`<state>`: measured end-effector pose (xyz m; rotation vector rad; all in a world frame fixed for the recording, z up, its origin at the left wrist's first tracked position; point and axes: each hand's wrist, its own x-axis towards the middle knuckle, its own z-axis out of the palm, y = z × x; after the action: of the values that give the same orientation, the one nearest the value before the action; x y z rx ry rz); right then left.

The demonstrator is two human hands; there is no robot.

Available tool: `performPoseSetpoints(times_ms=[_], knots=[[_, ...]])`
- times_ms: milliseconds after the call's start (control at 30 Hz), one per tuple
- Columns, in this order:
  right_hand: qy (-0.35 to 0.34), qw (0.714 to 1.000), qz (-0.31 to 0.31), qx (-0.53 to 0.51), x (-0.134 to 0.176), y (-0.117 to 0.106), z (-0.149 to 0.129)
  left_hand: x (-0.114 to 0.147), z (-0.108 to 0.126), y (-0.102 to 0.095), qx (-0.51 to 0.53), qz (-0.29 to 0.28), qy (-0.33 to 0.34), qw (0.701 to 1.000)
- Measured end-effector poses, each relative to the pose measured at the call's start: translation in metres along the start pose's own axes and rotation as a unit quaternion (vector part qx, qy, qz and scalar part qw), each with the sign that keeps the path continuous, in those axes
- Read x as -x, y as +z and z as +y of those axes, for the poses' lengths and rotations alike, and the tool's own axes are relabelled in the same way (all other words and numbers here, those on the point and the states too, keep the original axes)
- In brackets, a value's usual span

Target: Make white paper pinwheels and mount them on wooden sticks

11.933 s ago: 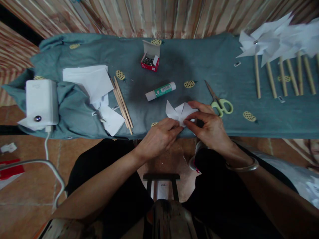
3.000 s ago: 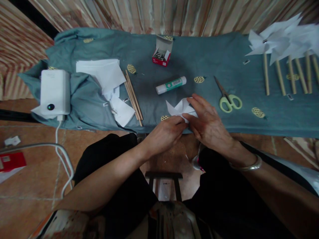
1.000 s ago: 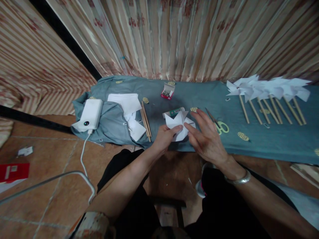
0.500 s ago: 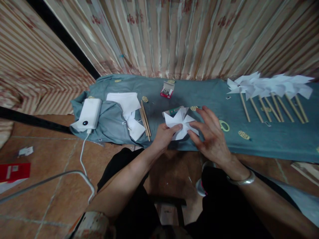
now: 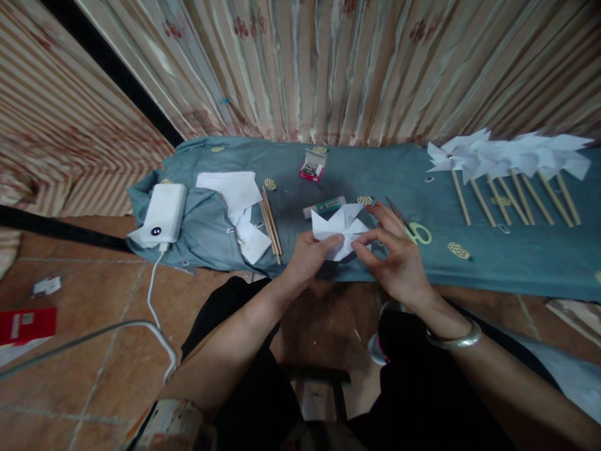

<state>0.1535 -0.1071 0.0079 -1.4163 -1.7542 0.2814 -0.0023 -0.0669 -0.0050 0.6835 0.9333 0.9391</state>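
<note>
- Near front edge of blue-green cloth (image 5: 516,262): white paper pinwheel (image 5: 342,233) sits between both hands.
- Left hand (image 5: 307,258) grips pinwheel, thumb on top by centre, other fingers mostly hidden.
- Right hand (image 5: 399,258): thumb and index pinch pinwheel's right side.
- Glue stick (image 5: 327,206) lies just behind; open red box (image 5: 310,176) farther back.
- Scissors (image 5: 413,229) right, wooden sticks (image 5: 271,224) left.
- Stick-mounted pinwheels (image 5: 511,158) far right.
</note>
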Motion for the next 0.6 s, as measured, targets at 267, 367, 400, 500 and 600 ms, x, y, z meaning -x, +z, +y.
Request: performPoseSetpoints(times_ms=[267, 367, 400, 500, 600], knots=[[0.029, 0.999, -0.003, -0.013, 0.0006, 0.0001, 0.0002, -0.0017, -0.0009, -0.0020, -0.028, 0.005, 0.014, 1.000], [0.028, 0.999, -0.001, -0.017, 0.0006, -0.0002, 0.0001, -0.0011, 0.0003, -0.0016, -0.036, 0.008, 0.023, 0.999], [0.028, 0.999, -0.002, -0.018, 0.0005, -0.0003, 0.0000, -0.0008, 0.0007, -0.0013, -0.037, 0.007, 0.024, 0.999], [0.031, 0.999, -0.007, -0.020, 0.0004, -0.0006, 0.0000, 0.0002, 0.0017, -0.0002, -0.035, 0.005, 0.025, 0.999], [0.029, 0.999, -0.004, -0.018, 0.0005, -0.0004, 0.0002, 0.0011, 0.0022, 0.0006, -0.032, 0.003, 0.022, 0.999]])
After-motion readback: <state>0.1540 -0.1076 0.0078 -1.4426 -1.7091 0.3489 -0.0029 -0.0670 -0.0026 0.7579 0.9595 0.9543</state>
